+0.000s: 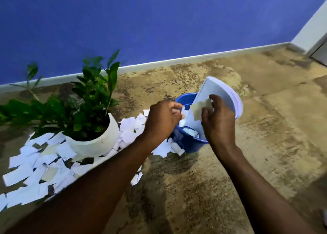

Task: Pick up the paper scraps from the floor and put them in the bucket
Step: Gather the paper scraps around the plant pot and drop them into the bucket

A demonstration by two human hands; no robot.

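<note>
1. Leafy green plant (92,93), stems upright, some leaves blurred at far left.
2. Round white pot (99,141) holds it.
3. Blue wall (159,21) behind.
4. White skirting board (212,55) runs along the wall's foot.
5. White door frame (311,30) at the right corner, partly cut off.

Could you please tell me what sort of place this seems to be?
Probably a room in a home or office: a blue painted wall with a white skirting board, a speckled tan tiled floor and a potted plant.
</note>
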